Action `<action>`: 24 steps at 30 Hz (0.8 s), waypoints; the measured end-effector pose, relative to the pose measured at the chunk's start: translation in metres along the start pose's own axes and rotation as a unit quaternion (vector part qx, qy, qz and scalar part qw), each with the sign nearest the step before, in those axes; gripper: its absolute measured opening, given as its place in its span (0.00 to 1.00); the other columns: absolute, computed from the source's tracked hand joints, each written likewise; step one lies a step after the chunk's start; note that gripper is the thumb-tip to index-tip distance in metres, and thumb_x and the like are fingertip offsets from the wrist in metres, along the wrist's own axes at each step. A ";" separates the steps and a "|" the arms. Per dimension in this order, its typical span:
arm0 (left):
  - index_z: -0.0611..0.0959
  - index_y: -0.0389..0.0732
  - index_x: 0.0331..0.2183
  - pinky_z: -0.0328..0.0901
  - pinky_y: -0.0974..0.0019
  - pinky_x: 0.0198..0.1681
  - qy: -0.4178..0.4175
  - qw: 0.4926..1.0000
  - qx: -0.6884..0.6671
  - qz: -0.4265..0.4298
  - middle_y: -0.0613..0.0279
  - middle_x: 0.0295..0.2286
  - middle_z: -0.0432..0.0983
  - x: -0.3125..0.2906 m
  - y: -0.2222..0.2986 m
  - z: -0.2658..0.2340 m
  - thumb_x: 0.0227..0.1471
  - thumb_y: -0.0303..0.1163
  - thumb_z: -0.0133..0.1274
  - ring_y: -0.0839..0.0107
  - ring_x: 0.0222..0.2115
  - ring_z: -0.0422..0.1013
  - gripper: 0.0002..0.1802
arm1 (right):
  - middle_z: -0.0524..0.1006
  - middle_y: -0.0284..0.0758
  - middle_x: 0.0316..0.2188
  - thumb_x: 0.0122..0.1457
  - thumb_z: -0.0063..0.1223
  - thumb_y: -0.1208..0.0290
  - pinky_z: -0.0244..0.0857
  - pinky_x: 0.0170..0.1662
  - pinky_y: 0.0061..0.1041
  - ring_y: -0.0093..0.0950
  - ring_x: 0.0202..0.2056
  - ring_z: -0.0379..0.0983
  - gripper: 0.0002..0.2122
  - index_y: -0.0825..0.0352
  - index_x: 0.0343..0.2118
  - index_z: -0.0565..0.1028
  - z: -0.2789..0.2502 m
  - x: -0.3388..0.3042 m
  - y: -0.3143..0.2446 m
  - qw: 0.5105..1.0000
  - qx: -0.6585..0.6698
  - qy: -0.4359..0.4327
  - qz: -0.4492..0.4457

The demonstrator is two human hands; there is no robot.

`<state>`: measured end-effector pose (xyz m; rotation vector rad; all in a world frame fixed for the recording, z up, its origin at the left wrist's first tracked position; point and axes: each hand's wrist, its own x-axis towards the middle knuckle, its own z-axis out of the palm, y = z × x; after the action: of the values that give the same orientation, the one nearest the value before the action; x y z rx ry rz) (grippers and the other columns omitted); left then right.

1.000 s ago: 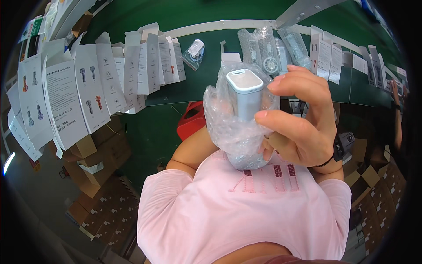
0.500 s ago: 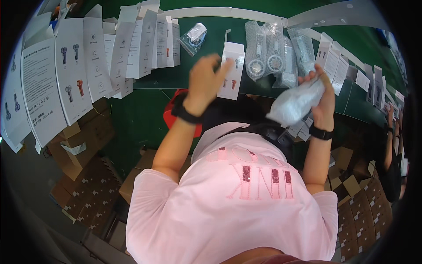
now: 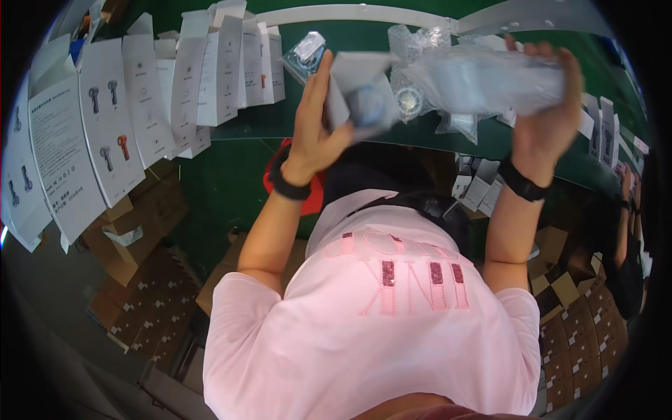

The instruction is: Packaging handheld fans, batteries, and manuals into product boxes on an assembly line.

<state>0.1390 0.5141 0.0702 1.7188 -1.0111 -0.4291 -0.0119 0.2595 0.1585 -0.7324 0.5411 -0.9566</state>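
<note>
My left hand [image 3: 315,126] grips a small white carton [image 3: 350,73] by its side, thumb below and fingers along the left edge. The carton is tilted and smeared by motion; a bluish round shape shows at its near end, too blurred to name. In my right hand [image 3: 549,115] is a long bubble-wrapped package [image 3: 490,78], held level at its right end, its left end close beside the carton. Under and behind the package lie other bubble-wrapped handheld fans [image 3: 409,103], partly hidden. A clear bag with a cable [image 3: 306,52] rests just beyond my left hand.
A row of white printed cartons [image 3: 105,133] with raised flaps stands along the left of the green table [image 3: 245,124]. More cartons [image 3: 603,133] stand at the right, near another person's hands [image 3: 628,183]. Brown cardboard boxes [image 3: 150,301] are stacked on the floor.
My left hand has taken hold of the standing carton and tilted it. My right hand has moved up and right, swinging the wrapped package from low and slanted to level over the other fans.
</note>
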 end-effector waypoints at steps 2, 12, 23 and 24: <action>0.56 0.26 0.60 0.55 0.57 0.57 -0.031 0.994 -0.010 0.105 0.37 0.60 0.52 -0.005 0.028 -0.019 0.44 0.40 0.50 0.46 0.51 0.64 0.46 | 0.72 0.39 0.35 0.61 0.45 0.69 0.51 0.62 0.54 0.37 0.42 0.70 0.10 0.69 0.40 0.72 0.012 0.003 -0.018 0.989 0.095 -0.101 0.052; 0.62 0.25 0.57 0.62 0.60 0.49 0.023 0.997 -0.010 0.079 0.37 0.53 0.64 0.011 0.036 -0.031 0.51 0.38 0.44 0.47 0.42 0.68 0.36 | 0.66 0.34 0.27 0.61 0.41 0.57 0.64 0.39 0.30 0.27 0.30 0.65 0.19 0.72 0.38 0.71 0.071 0.005 -0.070 0.915 -0.081 -0.381 0.105; 0.79 0.37 0.38 0.72 0.60 0.33 -0.178 0.616 -0.487 -0.593 0.57 0.31 0.79 0.007 -0.101 0.039 0.59 0.39 0.36 0.67 0.29 0.77 0.20 | 0.76 0.39 0.24 0.55 0.54 0.68 0.66 0.31 0.26 0.26 0.25 0.73 0.16 0.74 0.43 0.75 0.071 0.084 0.062 0.731 -0.592 -0.337 0.025; 0.79 0.37 0.38 0.72 0.60 0.33 -0.176 0.615 -0.489 -0.593 0.57 0.31 0.79 0.008 -0.103 0.039 0.59 0.39 0.36 0.67 0.29 0.77 0.20 | 0.77 0.42 0.26 0.52 0.55 0.67 0.67 0.33 0.28 0.29 0.27 0.74 0.21 0.73 0.48 0.73 0.076 0.102 0.079 0.695 -0.623 -0.357 -0.045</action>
<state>0.1597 0.4942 -0.0361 0.9825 0.3922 -1.8280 0.1322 0.2240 0.1372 -2.2656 0.3871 -0.1674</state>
